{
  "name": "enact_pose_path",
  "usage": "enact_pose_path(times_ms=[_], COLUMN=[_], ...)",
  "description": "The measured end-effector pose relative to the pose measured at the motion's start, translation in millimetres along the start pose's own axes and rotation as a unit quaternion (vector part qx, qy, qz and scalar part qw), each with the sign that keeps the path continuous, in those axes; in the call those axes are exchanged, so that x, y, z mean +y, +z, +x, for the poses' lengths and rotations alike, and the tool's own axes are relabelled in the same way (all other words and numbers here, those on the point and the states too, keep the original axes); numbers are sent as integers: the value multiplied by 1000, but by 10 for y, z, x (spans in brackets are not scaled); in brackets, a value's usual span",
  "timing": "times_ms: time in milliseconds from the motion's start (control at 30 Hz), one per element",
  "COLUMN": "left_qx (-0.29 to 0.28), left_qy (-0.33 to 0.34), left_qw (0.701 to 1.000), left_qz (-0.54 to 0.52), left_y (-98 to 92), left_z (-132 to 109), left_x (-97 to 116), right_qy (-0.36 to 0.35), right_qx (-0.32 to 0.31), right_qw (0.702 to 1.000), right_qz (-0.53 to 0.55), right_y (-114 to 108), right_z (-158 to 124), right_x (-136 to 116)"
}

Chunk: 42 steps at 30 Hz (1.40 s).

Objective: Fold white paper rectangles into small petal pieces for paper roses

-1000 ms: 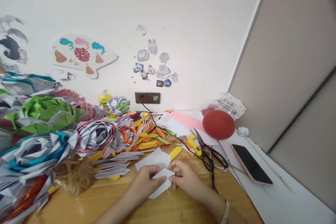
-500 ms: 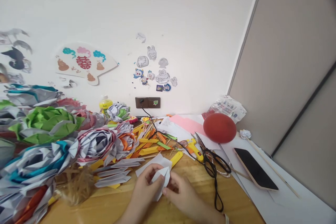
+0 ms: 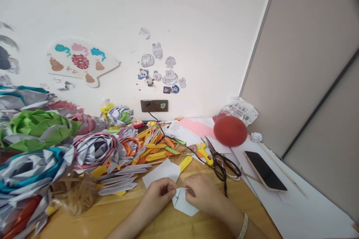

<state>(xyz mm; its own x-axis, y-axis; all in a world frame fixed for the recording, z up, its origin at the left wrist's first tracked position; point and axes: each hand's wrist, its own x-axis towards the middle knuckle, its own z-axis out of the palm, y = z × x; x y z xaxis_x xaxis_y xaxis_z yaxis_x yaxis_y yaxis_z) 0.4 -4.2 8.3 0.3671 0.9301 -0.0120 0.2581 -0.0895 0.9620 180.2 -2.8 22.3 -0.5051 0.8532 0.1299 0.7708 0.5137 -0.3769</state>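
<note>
A folded piece of white paper (image 3: 185,203) is held between my two hands, low over the wooden table. My left hand (image 3: 161,194) pinches its left corner between thumb and fingertips. The fingers of my right hand (image 3: 203,194) are curled on its upper right edge and hide part of it. Just beyond the hands lies another white sheet (image 3: 162,172), flat on the wood. A folded yellow paper strip (image 3: 185,163) rests against that sheet's right side.
Large folded-paper flowers (image 3: 42,129) crowd the left. Several yellow and orange strips (image 3: 157,149) are heaped at the back. To the right are black-handled scissors (image 3: 220,170), a yellow glue gun (image 3: 204,153), a red oval object (image 3: 230,130) and a phone (image 3: 265,171).
The folded paper has been turned and opened flatter, moving slightly right. My right hand has shifted from its lower side to its upper right edge. The camera view has shifted slightly.
</note>
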Motion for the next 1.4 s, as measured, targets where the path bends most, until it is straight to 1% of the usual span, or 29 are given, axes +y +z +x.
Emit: enact_pose_path(times_ms=[67,133,233,367,533,600,667,733,833,900,967,1133,1267,1333,1400], left_qx=[32,63,83,86,53,35,20,6,-14,-23,-30,-51,-54,-55,-51], left_qy=[-5,-3,6,37,12,14,31,59,104,132,157,202,222,229,231], left_qw=[996,986,967,950,945,944,942,938,925,913,904,900,900,900,898], left_qz=[78,152,239,299,323,329,334,342,366,385,396,383,371,366,370], left_y=[-8,-28,-64,-82,-95,-118,-148,-175,-195,-197,-199,-232,-261,-265,-264], left_z=[3,-1,-11,-16,-26,-29,-27,-23,-20,-19,-17,-2,11,11,7], left_x=[4,12,7,-26,-8,2,2,-5,-6,-2,-5,-69,-125,-125,-104], right_qy=[6,11,11,12,26,27,27,10,-53,-97,-124,-173,-185,-185,-178], right_qx=[-9,-19,-36,-19,-15,-9,12,35,54,60,68,83,95,88,68], right_qw=[999,995,987,990,994,994,996,997,997,991,984,975,969,969,972], right_qz=[43,97,155,140,109,101,89,67,-10,-74,-108,-111,-133,-141,-138], right_y=[-25,-56,-77,-47,-24,-11,22,78,190,262,311,347,370,366,333], right_z=[-1,-10,-30,-21,-5,-23,-53,-84,-113,-118,-118,-130,-142,-145,-147], right_x=[73,162,270,298,260,252,248,250,272,301,333,395,422,413,376])
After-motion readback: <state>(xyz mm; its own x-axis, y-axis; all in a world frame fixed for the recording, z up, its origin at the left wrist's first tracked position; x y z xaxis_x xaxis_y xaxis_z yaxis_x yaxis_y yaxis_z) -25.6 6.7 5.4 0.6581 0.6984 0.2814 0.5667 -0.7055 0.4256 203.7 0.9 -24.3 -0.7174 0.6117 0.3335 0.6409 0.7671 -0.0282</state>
